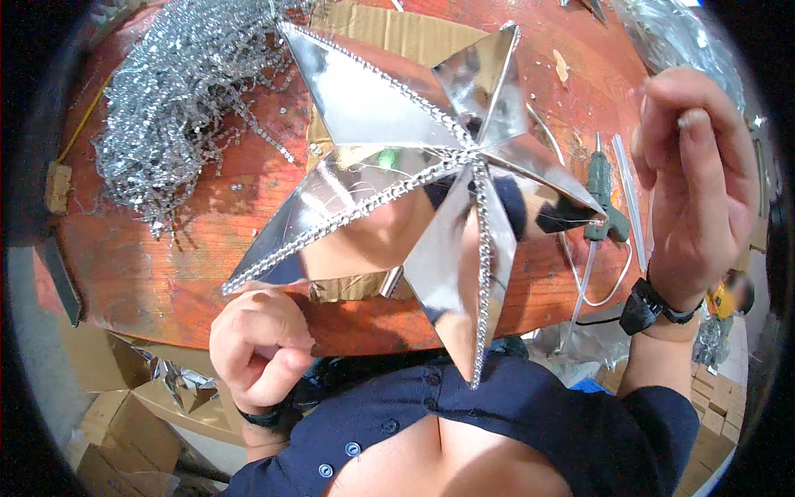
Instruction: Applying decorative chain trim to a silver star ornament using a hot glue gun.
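Observation:
A mirror-silver five-pointed star (pixel 377 112) with raised ridges lies over a piece of cardboard (pixel 381 33). Silver beaded trim (pixel 356 203) runs along the ridges of its upper left, lower left and bottom points. The upper right and right points have bare ridges. My left hand (pixel 258 346) is closed beside the lower left tip, thumb against the curled fingers; anything inside is hidden. Raised at the right, apart from the star, my right hand (pixel 696 178) has its fingers curled and thumb pressed in. I cannot make out what it pinches, if anything.
A tangled heap of silver bead strings (pixel 178 108) covers the red table's (pixel 149 286) left side. Near the star's right tip lies a green glue gun (pixel 598 178) with a white cord, beside clear glue sticks (pixel 628 195). Plastic wrap (pixel 687 37) sits far right; cardboard boxes (pixel 124 439) stand lower left.

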`<action>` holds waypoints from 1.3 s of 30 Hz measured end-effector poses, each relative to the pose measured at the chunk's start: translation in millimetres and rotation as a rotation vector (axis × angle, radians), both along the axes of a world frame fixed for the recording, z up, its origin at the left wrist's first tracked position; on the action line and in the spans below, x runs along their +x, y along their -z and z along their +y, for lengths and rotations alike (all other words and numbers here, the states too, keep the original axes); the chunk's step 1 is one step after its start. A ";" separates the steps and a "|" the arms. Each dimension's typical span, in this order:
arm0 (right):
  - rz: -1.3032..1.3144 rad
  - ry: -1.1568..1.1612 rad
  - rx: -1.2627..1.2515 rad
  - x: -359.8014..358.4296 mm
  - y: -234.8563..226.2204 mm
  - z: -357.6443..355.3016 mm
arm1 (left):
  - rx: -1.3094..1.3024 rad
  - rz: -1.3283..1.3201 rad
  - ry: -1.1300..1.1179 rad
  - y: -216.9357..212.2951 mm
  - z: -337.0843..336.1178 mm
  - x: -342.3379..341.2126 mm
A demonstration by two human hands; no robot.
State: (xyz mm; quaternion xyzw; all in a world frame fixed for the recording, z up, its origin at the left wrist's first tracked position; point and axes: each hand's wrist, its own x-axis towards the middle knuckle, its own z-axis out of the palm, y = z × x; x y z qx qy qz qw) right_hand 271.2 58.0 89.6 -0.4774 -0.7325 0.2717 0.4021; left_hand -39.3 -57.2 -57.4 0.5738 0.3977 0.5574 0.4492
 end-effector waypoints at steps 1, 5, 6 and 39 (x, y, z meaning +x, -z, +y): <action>0.022 -0.019 0.003 3.9 7.8 0.8 | -0.013 0.024 -0.017 -0.7 -2.6 -1.4; -0.325 -0.080 -0.136 13.9 11.8 -7.5 | -0.021 -0.029 -0.032 -6.1 -4.2 6.3; -0.346 -0.083 -0.128 14.8 17.2 -16.0 | 0.001 -0.014 0.061 -8.8 -7.2 0.0; -0.740 -0.024 -0.012 179.3 92.1 -60.5 | 0.412 1.020 -0.291 -105.7 36.7 9.8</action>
